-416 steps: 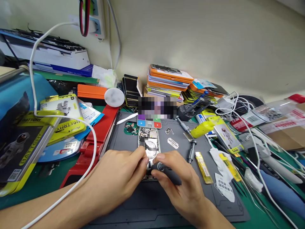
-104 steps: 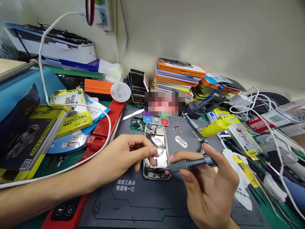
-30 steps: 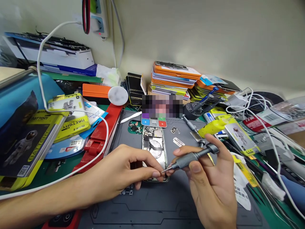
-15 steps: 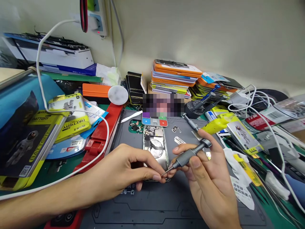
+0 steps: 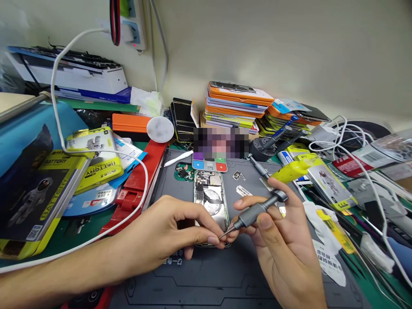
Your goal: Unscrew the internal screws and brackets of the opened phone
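Mat (image 5: 193, 281) extends past phone's (image 5: 210, 182) edges | left grip (image 5: 174, 225): together at bit (image 5: 227, 232) | right grip (image 5: 286, 242): clamped on screwdriver (image 5: 253, 214)

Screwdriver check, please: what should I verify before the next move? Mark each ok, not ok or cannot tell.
1. Right hand holds the screwdriver: ok.
2. Its tip is at the fingertips of the left hand: ok.
3. Anything small held at the tip: cannot tell, too fine to see.
4. Opened phone lies on the mat: ok.
5. Phone's lower end in plain view: not ok, the hands cover much of it.
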`<state>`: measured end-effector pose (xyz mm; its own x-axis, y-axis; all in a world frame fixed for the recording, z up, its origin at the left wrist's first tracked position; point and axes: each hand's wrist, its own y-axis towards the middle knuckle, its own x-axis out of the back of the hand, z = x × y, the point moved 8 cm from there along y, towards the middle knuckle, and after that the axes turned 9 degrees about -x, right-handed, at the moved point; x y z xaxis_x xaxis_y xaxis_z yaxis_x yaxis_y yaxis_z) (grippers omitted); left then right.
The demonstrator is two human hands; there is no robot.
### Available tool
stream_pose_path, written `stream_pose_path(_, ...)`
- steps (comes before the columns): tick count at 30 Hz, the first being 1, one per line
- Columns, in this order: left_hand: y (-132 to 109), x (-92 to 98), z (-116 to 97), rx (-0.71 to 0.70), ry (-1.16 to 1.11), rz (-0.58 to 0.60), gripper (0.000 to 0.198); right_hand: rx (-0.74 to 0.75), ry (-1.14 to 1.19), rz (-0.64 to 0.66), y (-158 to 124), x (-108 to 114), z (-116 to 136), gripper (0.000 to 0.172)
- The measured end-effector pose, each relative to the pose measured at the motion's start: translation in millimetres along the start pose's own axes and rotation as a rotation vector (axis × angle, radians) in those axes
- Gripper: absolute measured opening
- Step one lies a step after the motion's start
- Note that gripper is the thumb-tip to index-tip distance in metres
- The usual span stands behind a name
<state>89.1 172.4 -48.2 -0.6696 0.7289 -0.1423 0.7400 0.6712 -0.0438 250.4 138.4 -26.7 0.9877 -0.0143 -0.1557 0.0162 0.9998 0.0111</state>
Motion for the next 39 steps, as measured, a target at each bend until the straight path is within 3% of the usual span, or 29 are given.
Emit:
stream_pose_path(7, 1.5, 2.5, 6.1, 0.028, -0.02, -0.003, 0.017, -0.046, 0.069, 0.061, 4.0, -2.6, -1.7, 0.05)
stream_pose_path(10, 1.6, 10.5, 7.0, 0.058, 0.063, -0.08, 0.021, -0.025, 0.062, 0.042, 6.3, 0.6, 1.4, 0.042)
stream_pose_path(15, 3.0, 24.6, -0.3, 0.041, 0.09, -0.21, 0.036, 0.236, -0.261, -0.128, -7.2, 6.1, 17.4, 0.044)
stream_pose_path(22, 6.5, 28.4, 6.9, -0.006, -0.083, -0.226, 0.045, 0.483, -0.588, 0.025, -24.6, -15.3, 13.5, 0.065)
stream_pose_path(30, 3.1, 24.3, -1.6, 0.007, -0.07, -0.229, 0.045, 0.477, -0.579, 0.065, -18.6, -21.0, 12.2, 0.062)
stream_pose_path(39, 3.9, 25.8, 3.0, 0.024, -0.023, -0.222, 0.048, 0.5, -0.604, 0.106, -18.0, -23.9, 10.3, 0.065)
